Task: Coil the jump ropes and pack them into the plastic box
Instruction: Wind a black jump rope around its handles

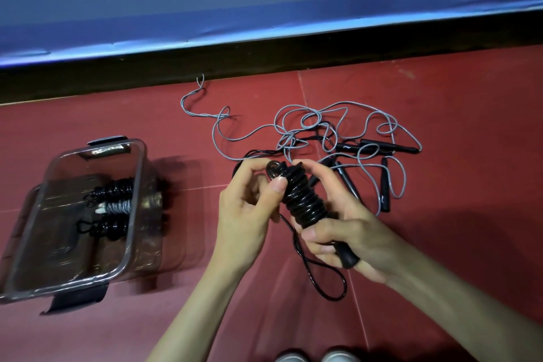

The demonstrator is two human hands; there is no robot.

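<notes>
I see the right hand (349, 232) wrapped round the black jump rope (302, 197) — cord wound tight over its handles — while the left hand (249, 206) pinches the top turns. Plastic box (132, 214) sits left on red floor, three coiled ropes (113, 206) inside; grey ropes (323, 129) tangled beyond.

A black coiled rope (302, 200) is held at centre, grey ropes (323, 126) are tangled at one o'clock, and three bundles are packed in the clear box (129, 232) at nine o'clock.
</notes>
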